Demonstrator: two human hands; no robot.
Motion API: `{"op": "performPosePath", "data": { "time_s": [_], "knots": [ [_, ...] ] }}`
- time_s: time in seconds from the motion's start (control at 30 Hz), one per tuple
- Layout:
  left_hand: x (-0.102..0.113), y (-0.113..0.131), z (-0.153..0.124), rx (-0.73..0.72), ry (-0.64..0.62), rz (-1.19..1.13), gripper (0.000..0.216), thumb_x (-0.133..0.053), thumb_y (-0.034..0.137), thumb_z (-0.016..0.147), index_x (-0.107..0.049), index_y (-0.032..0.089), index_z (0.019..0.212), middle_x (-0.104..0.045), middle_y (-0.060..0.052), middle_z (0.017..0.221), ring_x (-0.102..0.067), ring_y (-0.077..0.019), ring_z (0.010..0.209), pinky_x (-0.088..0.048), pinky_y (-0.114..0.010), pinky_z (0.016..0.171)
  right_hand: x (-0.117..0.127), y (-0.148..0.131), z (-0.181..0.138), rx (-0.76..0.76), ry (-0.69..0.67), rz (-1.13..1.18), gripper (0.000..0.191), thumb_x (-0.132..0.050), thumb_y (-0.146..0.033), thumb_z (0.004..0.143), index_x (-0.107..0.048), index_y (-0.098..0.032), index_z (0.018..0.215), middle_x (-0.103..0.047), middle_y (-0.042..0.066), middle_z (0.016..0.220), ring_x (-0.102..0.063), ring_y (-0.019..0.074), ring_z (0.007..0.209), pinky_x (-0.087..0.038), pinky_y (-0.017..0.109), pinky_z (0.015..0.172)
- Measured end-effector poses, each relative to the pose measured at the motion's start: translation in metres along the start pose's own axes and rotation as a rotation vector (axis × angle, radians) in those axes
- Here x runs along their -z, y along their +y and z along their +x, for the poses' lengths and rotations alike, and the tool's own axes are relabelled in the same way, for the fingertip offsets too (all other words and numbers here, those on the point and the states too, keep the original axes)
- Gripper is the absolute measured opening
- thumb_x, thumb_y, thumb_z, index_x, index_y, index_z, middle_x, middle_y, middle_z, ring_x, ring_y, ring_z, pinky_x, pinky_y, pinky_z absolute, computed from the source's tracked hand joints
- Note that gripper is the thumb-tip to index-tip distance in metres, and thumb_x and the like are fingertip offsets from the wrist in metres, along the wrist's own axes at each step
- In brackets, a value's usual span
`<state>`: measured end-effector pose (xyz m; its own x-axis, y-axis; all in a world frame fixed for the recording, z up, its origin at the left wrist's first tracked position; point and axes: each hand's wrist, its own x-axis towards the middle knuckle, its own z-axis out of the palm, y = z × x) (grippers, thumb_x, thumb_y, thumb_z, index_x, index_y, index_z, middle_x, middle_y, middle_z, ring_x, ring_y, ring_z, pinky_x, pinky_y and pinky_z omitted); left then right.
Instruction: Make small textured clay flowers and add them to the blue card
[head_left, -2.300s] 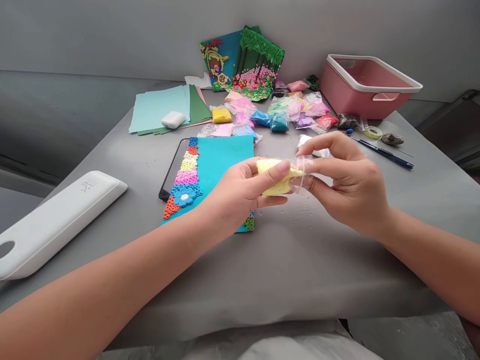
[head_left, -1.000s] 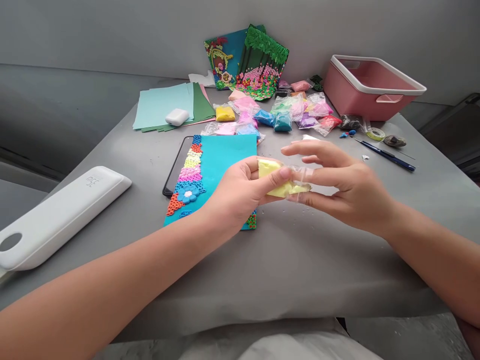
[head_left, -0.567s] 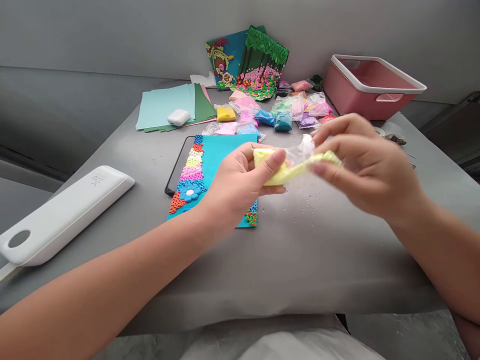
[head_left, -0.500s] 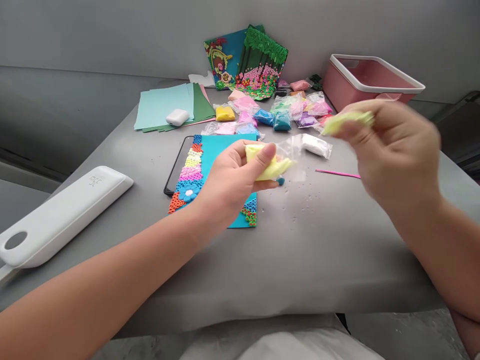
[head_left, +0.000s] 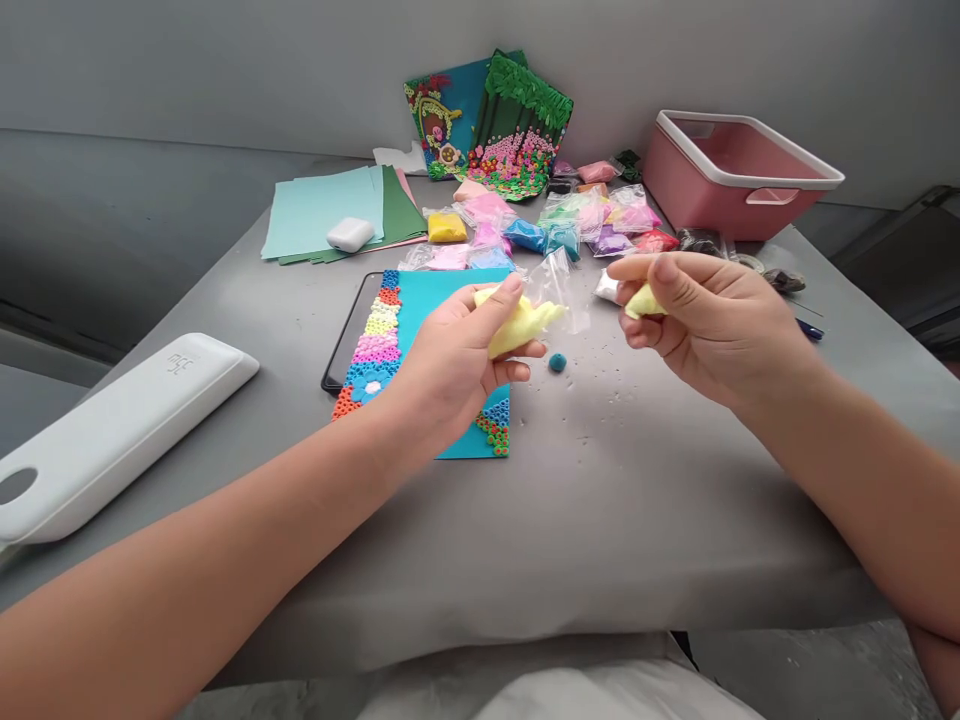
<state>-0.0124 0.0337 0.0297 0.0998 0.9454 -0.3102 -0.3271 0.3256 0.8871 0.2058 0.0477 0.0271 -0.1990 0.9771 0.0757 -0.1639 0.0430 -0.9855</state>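
Note:
My left hand (head_left: 457, 360) is closed round a clear plastic bag of pale yellow clay (head_left: 517, 325), held above the right edge of a blue card (head_left: 446, 310). The card's left strip is covered with rows of small coloured clay rings. My right hand (head_left: 705, 320) is pinched on a small torn-off piece of yellow clay (head_left: 645, 300), a short way to the right of the bag. A tiny teal clay ball (head_left: 556, 362) lies on the grey table (head_left: 600, 500) between my hands.
Several bags of coloured clay (head_left: 570, 225) lie behind the card. A pink bin (head_left: 739, 175) stands at the back right. Green paper sheets (head_left: 330, 215) with a white earbud case (head_left: 349, 234), finished clay pictures (head_left: 495, 125) and a white device (head_left: 112, 430) surround them.
My right hand pulled a piece of yellow clay out of the bag, swung it up to the right, then came back down. My left hand kept hold of the bag.

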Motion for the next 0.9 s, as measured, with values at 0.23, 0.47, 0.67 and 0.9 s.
{"op": "performPosePath", "data": {
  "time_s": [0.23,0.47,0.67,0.9],
  "knots": [
    [-0.001,-0.001,0.001,0.009,0.048,-0.066,0.019,-0.060,0.031,0.111,-0.063,0.018,0.098,-0.073,-0.002,0.090,-0.072,-0.0134,0.065,-0.054,-0.025,0.056,0.005,-0.001,0.000,-0.041,-0.017,-0.036,0.024,-0.095,-0.037,0.084,-0.090,-0.029,0.106,-0.084,0.000,0.127,-0.075,0.0178,0.125,-0.058,0.030,0.120],
    [-0.001,0.000,0.002,0.019,0.069,-0.073,0.017,-0.059,0.030,0.111,-0.063,0.018,0.099,-0.071,-0.002,0.089,-0.070,-0.0140,0.065,-0.056,-0.028,0.059,0.006,0.006,0.006,-0.102,-0.018,-0.033,0.036,-0.106,-0.043,0.069,-0.087,-0.025,0.094,-0.082,0.001,0.094,-0.081,0.0149,0.087,-0.072,0.031,0.087],
    [-0.002,0.000,0.003,0.022,0.074,-0.073,0.017,-0.057,0.029,0.111,-0.063,0.018,0.100,-0.071,-0.002,0.091,-0.069,-0.0138,0.065,-0.057,-0.028,0.060,0.005,0.006,0.009,-0.120,0.032,-0.007,0.046,-0.111,-0.045,0.055,-0.086,-0.020,0.085,-0.080,0.001,0.078,-0.072,0.0081,0.061,-0.065,0.018,0.058],
    [-0.002,0.001,0.002,0.014,0.086,-0.080,0.019,-0.057,0.030,0.112,-0.062,0.017,0.099,-0.070,-0.002,0.092,-0.070,-0.0125,0.064,-0.057,-0.025,0.057,0.006,0.010,0.008,-0.152,0.058,-0.028,0.034,-0.106,-0.040,0.069,-0.084,-0.019,0.086,-0.078,0.001,0.070,-0.072,0.0098,0.056,-0.063,0.018,0.053]
  ]
}}
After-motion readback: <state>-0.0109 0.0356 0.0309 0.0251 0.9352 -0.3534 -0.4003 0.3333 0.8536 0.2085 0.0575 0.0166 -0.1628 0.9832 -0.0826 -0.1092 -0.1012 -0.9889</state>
